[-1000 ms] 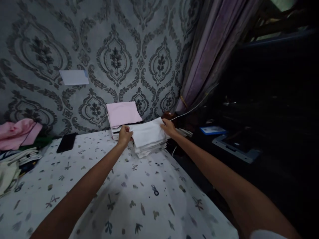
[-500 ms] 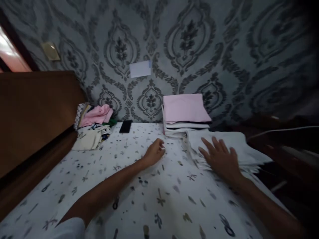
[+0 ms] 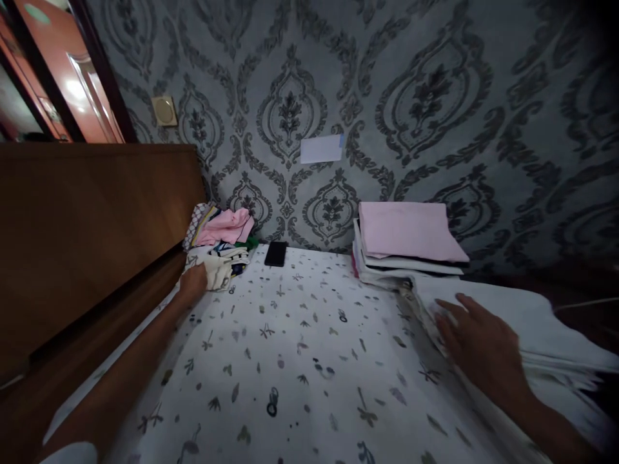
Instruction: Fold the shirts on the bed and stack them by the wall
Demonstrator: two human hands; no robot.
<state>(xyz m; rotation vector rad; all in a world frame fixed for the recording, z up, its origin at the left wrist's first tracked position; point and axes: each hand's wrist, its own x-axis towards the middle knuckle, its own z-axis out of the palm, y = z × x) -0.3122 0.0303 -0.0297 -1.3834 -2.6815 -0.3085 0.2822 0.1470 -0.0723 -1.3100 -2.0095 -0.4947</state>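
Note:
My left hand [image 3: 194, 281] is at the near left edge of a cream folded cloth [image 3: 218, 270], at the bottom of a small heap of clothes by the wooden board. Its fingers look closed on the cloth's edge, though the fingertips are partly hidden. A crumpled pink garment [image 3: 226, 225] lies on top of this heap. Over on the right, my right hand [image 3: 483, 345] rests with fingers apart on a stack of white folded cloths [image 3: 512, 309]. Behind it stands a neat pile topped by a pink folded cloth [image 3: 409, 229].
A black phone [image 3: 276, 254] lies on the patterned bed sheet [image 3: 290, 348], close to the wall. The wooden board [image 3: 97, 225] borders the left side. A white paper [image 3: 321, 149] and a switch [image 3: 164, 111] are on the patterned wallpaper.
My left hand has moved left from the middle of the sheet to the cream cloth. My right hand stays on the white stack. The view has turned to the left.

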